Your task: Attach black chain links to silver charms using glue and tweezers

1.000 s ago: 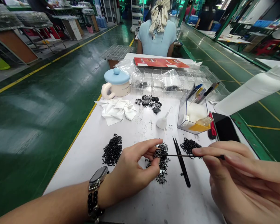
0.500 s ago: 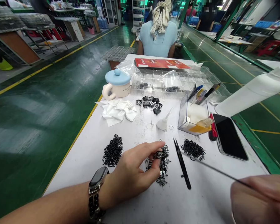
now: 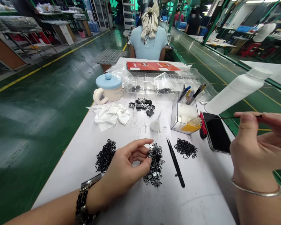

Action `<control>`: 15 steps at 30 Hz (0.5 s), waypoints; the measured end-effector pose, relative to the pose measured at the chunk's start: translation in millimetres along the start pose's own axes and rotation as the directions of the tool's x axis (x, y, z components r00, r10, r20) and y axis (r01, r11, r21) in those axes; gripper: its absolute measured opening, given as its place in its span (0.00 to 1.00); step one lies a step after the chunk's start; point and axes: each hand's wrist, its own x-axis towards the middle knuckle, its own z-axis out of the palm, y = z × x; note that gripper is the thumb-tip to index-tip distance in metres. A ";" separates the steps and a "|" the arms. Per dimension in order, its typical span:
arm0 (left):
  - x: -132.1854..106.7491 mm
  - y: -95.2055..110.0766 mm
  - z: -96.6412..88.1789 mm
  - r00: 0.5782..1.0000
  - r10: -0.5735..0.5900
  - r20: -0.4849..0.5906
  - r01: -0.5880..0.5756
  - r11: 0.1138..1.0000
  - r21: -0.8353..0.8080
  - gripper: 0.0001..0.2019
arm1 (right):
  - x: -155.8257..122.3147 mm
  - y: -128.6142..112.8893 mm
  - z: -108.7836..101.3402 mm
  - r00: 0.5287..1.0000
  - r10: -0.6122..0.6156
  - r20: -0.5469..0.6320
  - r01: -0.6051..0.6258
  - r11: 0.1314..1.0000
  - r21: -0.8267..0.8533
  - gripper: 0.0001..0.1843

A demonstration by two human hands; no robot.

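Observation:
My left hand (image 3: 126, 167) rests on the white table (image 3: 135, 203), its fingers curled and pinching at the middle pile of small black metal parts (image 3: 154, 165). Whether it holds one of them is hidden. My right hand (image 3: 257, 147) is raised at the right, closed on a thin black rod (image 3: 224, 118) that points left toward the clear box (image 3: 184, 117). Black tweezers (image 3: 175, 162) lie between the middle pile and a smaller pile of black parts (image 3: 185, 148). A third pile of black parts (image 3: 105, 155) sits left of my left hand.
A blue-lidded mug (image 3: 108, 88), a white cloth (image 3: 110, 114), a small dropper bottle (image 3: 155, 123), a phone (image 3: 216, 132), a clear compartment tray (image 3: 168, 82) and a white bottle (image 3: 236, 90) stand on the table. A person in a light blue shirt (image 3: 148, 40) sits beyond the far end.
My right hand drew the thin rod away from the middle pile, dropped low to the right, then rose beside the phone. My left hand stayed at the pile.

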 end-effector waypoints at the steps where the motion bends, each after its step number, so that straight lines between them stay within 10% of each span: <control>1: 0.8 0.9 -0.3 0.998 -0.054 0.017 0.055 0.997 -0.060 0.18 | 2.8 -5.5 1.3 0.999 -0.023 -0.027 0.021 0.997 -0.075 0.23; 6: 5.5 0.0 -1.9 0.960 -0.264 0.092 0.279 0.907 -0.314 0.18 | 11.3 -44.6 4.6 0.893 0.127 0.432 0.068 0.910 -0.408 0.14; 9: 7.5 -1.1 -2.2 0.938 -0.329 0.113 0.346 0.848 -0.402 0.19 | 1.2 -69.6 6.5 0.827 0.006 0.562 0.096 0.984 -0.152 0.16; 15: 8.0 0.9 -1.9 0.913 -0.369 0.171 0.404 0.777 -0.483 0.17 | -28.2 -98.2 14.8 0.505 -0.107 0.857 -0.082 0.982 0.171 0.16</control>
